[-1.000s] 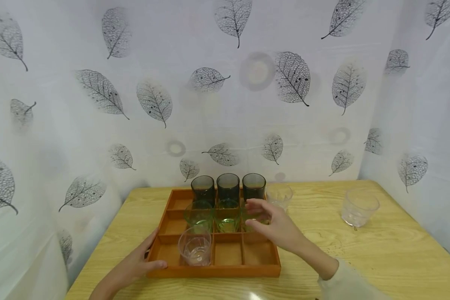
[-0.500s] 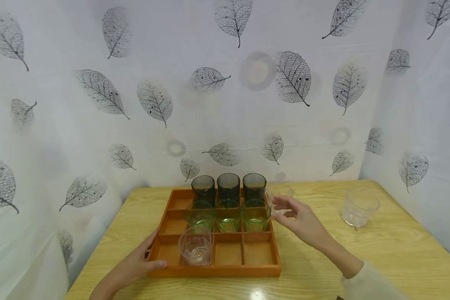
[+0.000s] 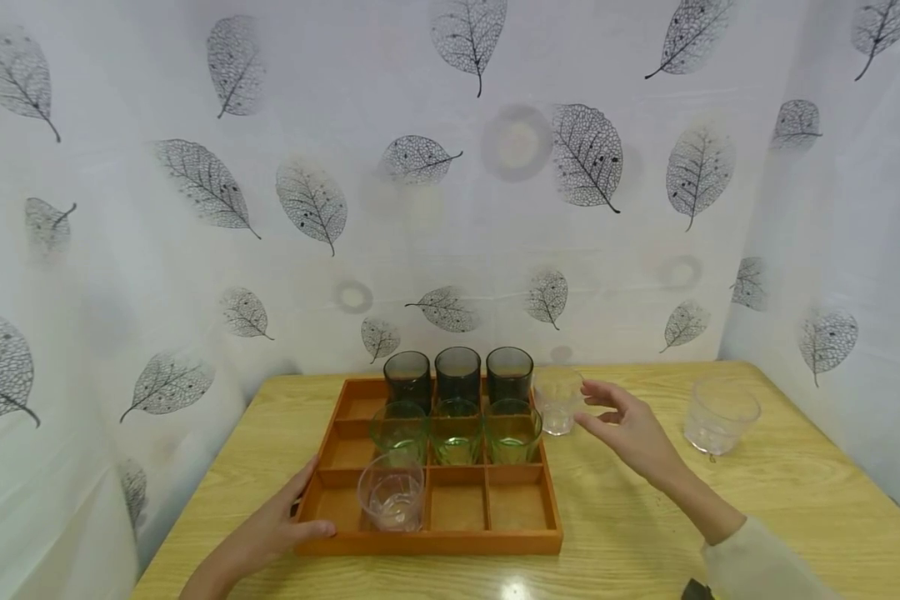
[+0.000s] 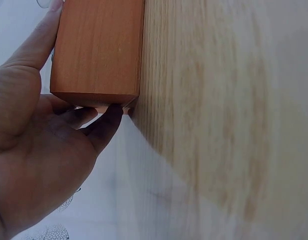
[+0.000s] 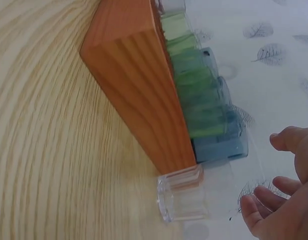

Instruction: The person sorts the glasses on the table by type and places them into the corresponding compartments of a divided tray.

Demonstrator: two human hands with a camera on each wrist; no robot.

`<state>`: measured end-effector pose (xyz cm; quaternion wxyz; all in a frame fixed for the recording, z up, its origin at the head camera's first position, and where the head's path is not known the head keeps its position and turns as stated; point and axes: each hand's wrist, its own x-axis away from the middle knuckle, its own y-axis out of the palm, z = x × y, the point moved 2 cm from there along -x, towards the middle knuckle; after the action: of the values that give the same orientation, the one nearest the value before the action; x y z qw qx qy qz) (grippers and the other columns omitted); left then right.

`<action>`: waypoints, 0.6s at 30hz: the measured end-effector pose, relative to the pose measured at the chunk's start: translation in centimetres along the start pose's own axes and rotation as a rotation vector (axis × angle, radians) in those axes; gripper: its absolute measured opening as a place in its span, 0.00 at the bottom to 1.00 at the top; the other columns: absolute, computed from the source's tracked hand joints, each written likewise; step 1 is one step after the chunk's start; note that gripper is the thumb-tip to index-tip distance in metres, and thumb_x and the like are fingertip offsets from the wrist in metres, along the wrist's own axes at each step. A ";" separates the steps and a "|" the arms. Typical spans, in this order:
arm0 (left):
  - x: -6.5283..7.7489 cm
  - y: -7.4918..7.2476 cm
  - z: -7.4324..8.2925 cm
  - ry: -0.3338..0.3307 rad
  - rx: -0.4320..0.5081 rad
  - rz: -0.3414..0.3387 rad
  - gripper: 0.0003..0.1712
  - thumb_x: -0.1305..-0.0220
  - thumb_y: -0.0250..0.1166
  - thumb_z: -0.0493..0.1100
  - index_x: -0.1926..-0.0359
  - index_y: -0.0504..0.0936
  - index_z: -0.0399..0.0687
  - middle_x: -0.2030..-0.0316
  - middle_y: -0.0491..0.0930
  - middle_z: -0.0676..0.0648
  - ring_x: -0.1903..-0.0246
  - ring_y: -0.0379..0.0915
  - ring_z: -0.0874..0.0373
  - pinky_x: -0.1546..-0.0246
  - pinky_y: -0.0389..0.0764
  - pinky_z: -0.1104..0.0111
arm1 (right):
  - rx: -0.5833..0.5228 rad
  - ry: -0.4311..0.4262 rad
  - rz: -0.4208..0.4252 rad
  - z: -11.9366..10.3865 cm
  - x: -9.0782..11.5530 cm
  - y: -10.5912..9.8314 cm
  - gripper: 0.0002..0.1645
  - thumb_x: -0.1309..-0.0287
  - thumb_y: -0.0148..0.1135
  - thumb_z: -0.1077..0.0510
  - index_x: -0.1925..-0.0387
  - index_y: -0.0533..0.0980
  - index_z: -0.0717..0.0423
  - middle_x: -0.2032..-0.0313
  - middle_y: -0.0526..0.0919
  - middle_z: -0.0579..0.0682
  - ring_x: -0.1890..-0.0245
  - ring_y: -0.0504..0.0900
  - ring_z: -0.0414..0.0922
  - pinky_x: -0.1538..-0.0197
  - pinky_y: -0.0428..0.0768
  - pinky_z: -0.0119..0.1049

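Observation:
My left hand (image 3: 270, 525) grips the front left corner of the orange-brown wooden tray (image 3: 427, 543), thumb on the front and fingers at the left side. My right hand (image 3: 633, 433) is just right of a clear glass (image 3: 557, 412), its fingers loosely bent and nothing between them. That clear glass (image 5: 183, 195) stands on the table against the tray's back right part. In the tray's compartments are three dark grey glasses (image 3: 457, 375) at the back, three green glasses (image 3: 456, 442) in the middle row and one clear glass (image 3: 393, 500) in front.
Another clear glass (image 3: 720, 417) stands farther right on the wood-grain table (image 3: 630, 533). A white curtain with leaf prints (image 3: 450, 208) hangs behind and at both sides. A small dark object (image 3: 696, 590) shows beside my right sleeve.
My right hand has moved from over the right green glass, away to the right, to beside the clear glass outside the tray. The left hand has stayed on the tray corner.

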<state>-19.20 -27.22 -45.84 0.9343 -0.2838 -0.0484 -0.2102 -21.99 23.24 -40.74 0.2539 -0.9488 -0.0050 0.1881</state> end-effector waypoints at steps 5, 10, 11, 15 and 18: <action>0.1 0.1 0.1 0.000 -0.018 0.004 0.61 0.29 0.69 0.51 0.18 0.35 0.36 0.21 0.34 0.26 0.26 0.38 0.22 0.34 0.61 0.32 | 0.037 0.040 0.008 1.3 -0.5 -0.4 0.36 0.31 0.68 0.58 0.30 0.67 0.73 0.37 0.75 0.70 0.41 0.77 0.65 0.51 0.80 0.27; 0.1 0.1 0.2 -0.009 -0.023 0.015 0.61 0.30 0.70 0.51 0.18 0.35 0.36 0.21 0.35 0.26 0.25 0.38 0.23 0.33 0.58 0.31 | 0.071 0.056 0.009 2.6 -1.3 -0.5 0.40 0.32 0.69 0.55 0.29 0.65 0.74 0.36 0.74 0.71 0.38 0.75 0.64 0.48 0.79 0.29; 0.1 0.1 0.2 -0.013 -0.021 0.017 0.61 0.30 0.70 0.51 0.18 0.35 0.36 0.21 0.35 0.27 0.25 0.37 0.23 0.33 0.57 0.31 | 0.074 0.060 0.006 2.8 -1.4 -0.5 0.41 0.32 0.69 0.54 0.29 0.64 0.74 0.35 0.73 0.71 0.38 0.75 0.64 0.47 0.79 0.30; 0.1 0.0 0.2 -0.013 -0.012 0.014 0.61 0.30 0.70 0.51 0.18 0.35 0.37 0.21 0.34 0.27 0.25 0.37 0.23 0.33 0.57 0.30 | 0.075 0.085 -0.013 3.3 -2.0 -0.3 0.44 0.32 0.70 0.53 0.28 0.62 0.75 0.34 0.72 0.72 0.37 0.74 0.64 0.42 0.80 0.45; 0.1 0.0 0.2 -0.007 -0.007 0.011 0.61 0.30 0.70 0.51 0.18 0.35 0.37 0.21 0.34 0.27 0.25 0.37 0.23 0.33 0.57 0.31 | 0.067 0.102 -0.028 3.5 -2.4 -0.1 0.46 0.33 0.70 0.53 0.27 0.60 0.75 0.34 0.70 0.73 0.36 0.73 0.65 0.39 0.77 0.56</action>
<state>-19.12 -27.10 -45.68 0.9344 -0.2879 -0.0495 -0.2041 -25.49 24.75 -42.68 0.2879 -0.9480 0.0009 0.1358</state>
